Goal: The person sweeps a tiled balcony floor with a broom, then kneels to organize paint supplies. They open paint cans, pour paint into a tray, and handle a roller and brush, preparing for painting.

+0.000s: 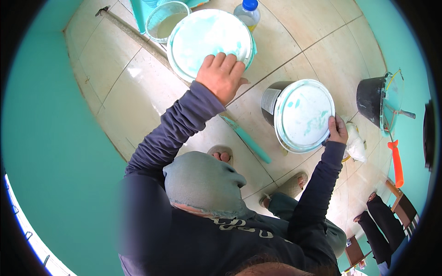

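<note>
A round white lid [209, 39] with teal paint smears lies at the top centre. My left hand [221, 76] is closed at its near edge, fingers curled and thumb sticking out to the right. To the right, a dark bucket [270, 101] carries another white lid [306, 117] with teal spots. The edge of that lid is pinched in my right hand [338, 129], the thumb on top and the other fingers partly hidden at the rim. A teal-coated flat strip [251, 143] lies on the floor between the buckets and my feet.
A clear tub [166, 20] with pale liquid and a blue-capped bottle [248, 16] stand beside the left lid. Farther right are a white bag [355, 143], a black bucket [370, 99] and an orange-handled tool [396, 163]. Another person's legs [382, 223] show lower right. Teal walls [55, 152] border the tiles.
</note>
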`<action>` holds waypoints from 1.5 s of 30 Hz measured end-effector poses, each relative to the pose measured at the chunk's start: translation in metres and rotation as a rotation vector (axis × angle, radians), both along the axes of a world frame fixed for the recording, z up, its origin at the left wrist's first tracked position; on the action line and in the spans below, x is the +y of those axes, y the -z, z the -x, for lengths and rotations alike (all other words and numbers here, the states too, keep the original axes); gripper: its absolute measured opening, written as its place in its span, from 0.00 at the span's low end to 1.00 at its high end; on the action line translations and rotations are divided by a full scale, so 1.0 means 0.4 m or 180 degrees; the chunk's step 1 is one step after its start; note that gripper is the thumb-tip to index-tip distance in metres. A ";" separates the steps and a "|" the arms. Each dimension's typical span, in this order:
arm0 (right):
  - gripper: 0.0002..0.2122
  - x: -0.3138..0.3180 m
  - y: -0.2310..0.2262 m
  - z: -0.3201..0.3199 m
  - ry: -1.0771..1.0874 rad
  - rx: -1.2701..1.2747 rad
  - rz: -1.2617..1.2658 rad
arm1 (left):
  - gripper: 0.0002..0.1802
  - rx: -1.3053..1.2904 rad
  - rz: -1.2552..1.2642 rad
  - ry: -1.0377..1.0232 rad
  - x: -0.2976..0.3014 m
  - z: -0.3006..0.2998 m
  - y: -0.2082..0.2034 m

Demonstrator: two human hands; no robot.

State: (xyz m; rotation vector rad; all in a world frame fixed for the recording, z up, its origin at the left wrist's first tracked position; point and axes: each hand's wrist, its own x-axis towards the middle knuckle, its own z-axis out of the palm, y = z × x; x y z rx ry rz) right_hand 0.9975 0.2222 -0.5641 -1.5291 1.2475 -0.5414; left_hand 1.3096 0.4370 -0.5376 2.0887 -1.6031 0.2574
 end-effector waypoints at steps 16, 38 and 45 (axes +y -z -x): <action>0.13 0.082 -0.043 -0.068 0.0097 0.1050 0.1640 | 0.52 -0.0033 -0.0862 -0.1696 -0.003 -0.103 -0.037; 0.26 0.312 -0.062 -0.639 -0.1881 0.1384 0.3044 | 0.18 0.0612 0.0126 -0.1797 0.033 -0.071 -0.001; 0.26 0.336 -0.080 -0.647 -0.1927 0.1478 0.3029 | 0.10 0.1291 0.2028 -0.2845 0.152 -0.307 -0.007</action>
